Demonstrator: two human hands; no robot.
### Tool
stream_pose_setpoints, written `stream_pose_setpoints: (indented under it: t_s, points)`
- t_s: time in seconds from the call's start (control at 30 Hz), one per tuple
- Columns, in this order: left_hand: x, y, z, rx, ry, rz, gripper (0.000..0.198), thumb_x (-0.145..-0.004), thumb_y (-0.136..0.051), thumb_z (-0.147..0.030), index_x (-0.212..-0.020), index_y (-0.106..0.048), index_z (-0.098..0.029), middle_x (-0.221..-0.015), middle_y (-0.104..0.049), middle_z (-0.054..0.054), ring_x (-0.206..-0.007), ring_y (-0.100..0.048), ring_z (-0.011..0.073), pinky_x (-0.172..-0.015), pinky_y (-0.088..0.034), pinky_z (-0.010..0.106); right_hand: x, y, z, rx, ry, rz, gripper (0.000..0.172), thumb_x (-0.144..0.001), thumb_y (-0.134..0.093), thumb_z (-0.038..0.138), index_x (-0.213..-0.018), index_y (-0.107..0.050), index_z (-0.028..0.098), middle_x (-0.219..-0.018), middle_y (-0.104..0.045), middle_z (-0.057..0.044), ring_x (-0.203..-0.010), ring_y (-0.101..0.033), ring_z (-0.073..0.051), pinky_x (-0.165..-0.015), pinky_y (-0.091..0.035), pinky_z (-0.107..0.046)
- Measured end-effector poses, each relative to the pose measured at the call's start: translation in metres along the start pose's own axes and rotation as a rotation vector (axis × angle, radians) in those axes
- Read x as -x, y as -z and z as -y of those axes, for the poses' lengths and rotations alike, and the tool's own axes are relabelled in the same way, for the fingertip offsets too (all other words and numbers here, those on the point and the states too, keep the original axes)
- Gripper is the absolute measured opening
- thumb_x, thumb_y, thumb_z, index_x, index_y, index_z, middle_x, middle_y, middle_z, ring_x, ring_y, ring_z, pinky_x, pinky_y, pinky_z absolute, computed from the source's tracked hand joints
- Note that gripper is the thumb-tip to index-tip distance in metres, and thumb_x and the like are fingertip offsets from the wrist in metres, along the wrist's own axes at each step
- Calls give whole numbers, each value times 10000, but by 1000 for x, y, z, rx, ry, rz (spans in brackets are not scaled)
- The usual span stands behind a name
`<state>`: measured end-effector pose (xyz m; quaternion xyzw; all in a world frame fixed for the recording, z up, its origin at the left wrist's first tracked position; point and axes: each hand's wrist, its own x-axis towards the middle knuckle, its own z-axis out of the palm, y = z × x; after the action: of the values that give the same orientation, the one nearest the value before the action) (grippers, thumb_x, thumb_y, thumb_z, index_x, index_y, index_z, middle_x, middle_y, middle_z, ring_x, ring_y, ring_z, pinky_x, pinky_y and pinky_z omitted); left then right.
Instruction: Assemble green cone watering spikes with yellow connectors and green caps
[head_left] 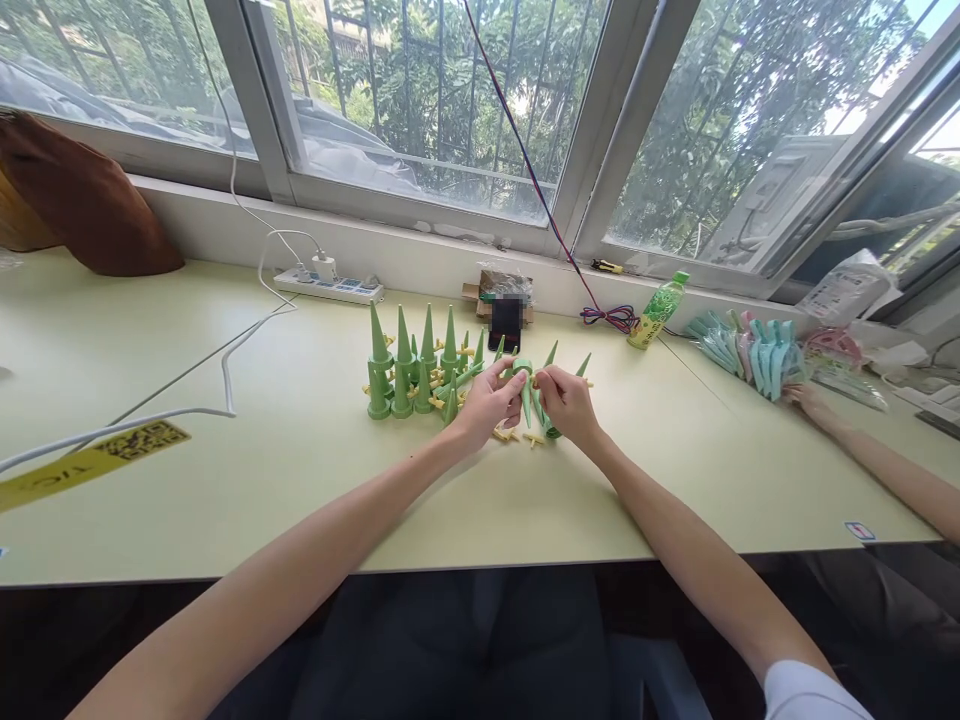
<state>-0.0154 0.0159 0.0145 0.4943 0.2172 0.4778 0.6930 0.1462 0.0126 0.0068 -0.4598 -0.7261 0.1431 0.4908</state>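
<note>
green cone: the one being handled [527, 405] is up off the table [285, 500], between the two hands in front of the person, its wide end upward and its point downward.
left hand: the fingers [507, 384] of the left hand [486, 408] are closed round the wide end, thumb toward the person, so the cone is pinched there and looks steady.
right hand: the right hand [571, 408] has thumb and forefinger brought together at the cone's side, pinching what looks like a yellow peg [534, 381]; the fingertips hide most of it, so i cannot tell how far in it sits, if at all.
weight: i judge the cone light, probably hollow moulded plastic, easy for one hand to carry.
stiffness: it looks rigid, with little give under a squeeze; the thin tip is likely its weakest part.
surface: smooth and slightly shiny, so i expect the tapered part to slide through the fingers if squeezed.
where to hold: the broad collar is the better place, offering the fingers a fuller grip than the slope does.
yellow bits: the loose pegs [534, 440] on the table near the hands are small and look stiff; the ends seem best for a fingertip pinch, and a hard sideways push might snap one.
green rows: the standing cones [401, 395] to the left of the hands rest on their wide ends, some stacked, and look easy to knock over with a wrist.
</note>
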Motion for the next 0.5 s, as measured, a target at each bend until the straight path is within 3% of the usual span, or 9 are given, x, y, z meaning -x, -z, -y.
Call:
stream_pose_setpoints:
  t_s: [0.23, 0.5]
  points:
    - [5, -7, -2, -106, -81, -11, 490, -806, -720, -443, -1211, -542, -232, -567, -395, -95, -392, -292, 49, -370, -268, 190, 1, -7, 8, -366, -184, -16, 514, -929, -478, 628, -631, -374, 222, -507, -365, 59, -408, -339, -80, -407, -269, -243]
    - [16, -16, -10, -491, -315, -76, 314, -859, -645, -265, -1173, -643, -248, -712, -558, -23, -498, -381, 68, -482, -284, 185, -3, -8, 11, -729, -341, 94, 554, -858, -577, 656, -589, -371, 218, -471, -245, 92, -332, -304, -60, -348, -180, -222]
